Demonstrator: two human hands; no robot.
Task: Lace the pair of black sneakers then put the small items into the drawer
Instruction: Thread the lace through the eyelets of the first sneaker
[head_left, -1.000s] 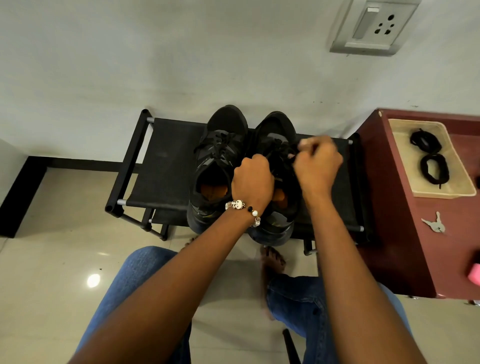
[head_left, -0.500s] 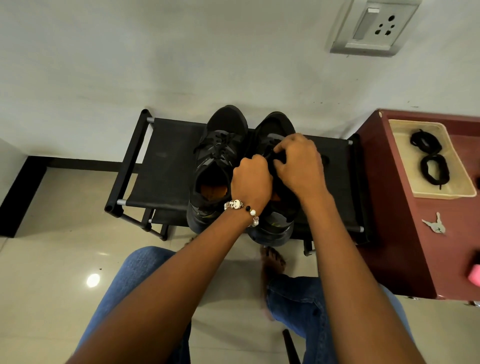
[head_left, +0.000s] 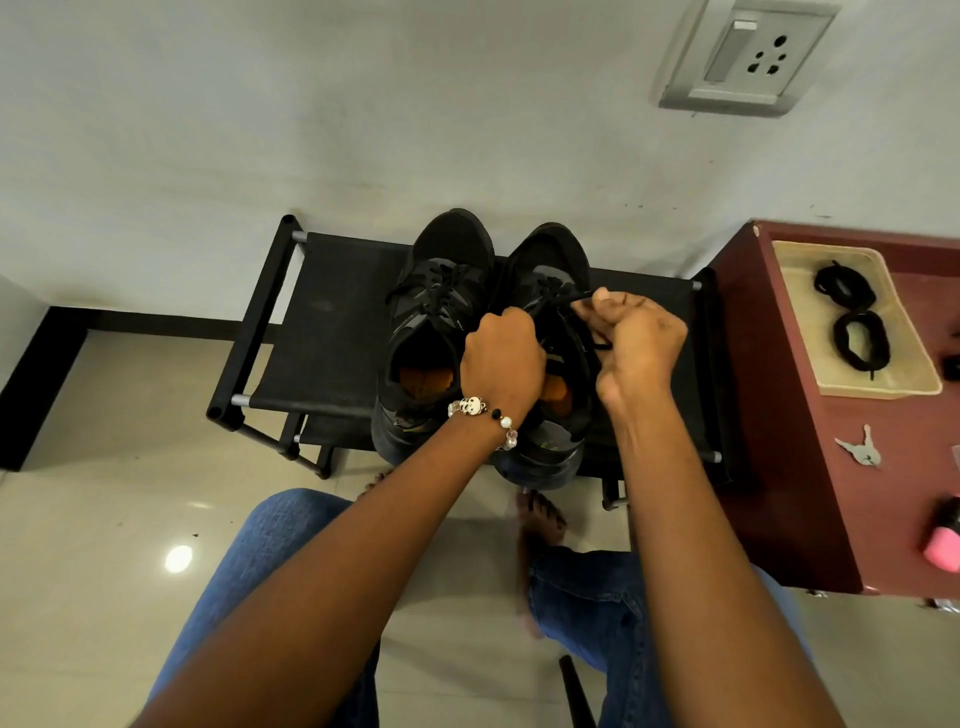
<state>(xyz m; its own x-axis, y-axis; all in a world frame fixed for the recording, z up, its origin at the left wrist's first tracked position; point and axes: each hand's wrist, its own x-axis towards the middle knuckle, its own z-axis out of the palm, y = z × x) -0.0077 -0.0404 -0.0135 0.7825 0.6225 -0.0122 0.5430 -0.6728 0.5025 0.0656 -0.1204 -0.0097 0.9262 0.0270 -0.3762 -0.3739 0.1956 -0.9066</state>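
Currently: pair of sneakers (head_left: 441, 332) side by side on black rack (head_left: 322, 332), toes to wall. Left hand (head_left: 501, 358) and right hand (head_left: 636, 338) each clamped on black lace (head_left: 558, 301) over right-side shoe. Advice: pull both ends evenly, keep lace flat. Spare laces (head_left: 852, 317) in tray (head_left: 878, 387), keys (head_left: 860, 451) on red cabinet (head_left: 779, 415), just right of rack. Drawer not visible. Open floor left; wall close behind.

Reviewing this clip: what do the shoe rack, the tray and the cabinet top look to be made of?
Shoe rack: matte black fabric stretched between black poles with grey ends, probably metal or plastic. Tray: beige, thin raised rim, slight sheen, likely plastic. Cabinet top: smooth reddish-brown, faint gloss, no visible grain, seemingly laminate or painted wood.
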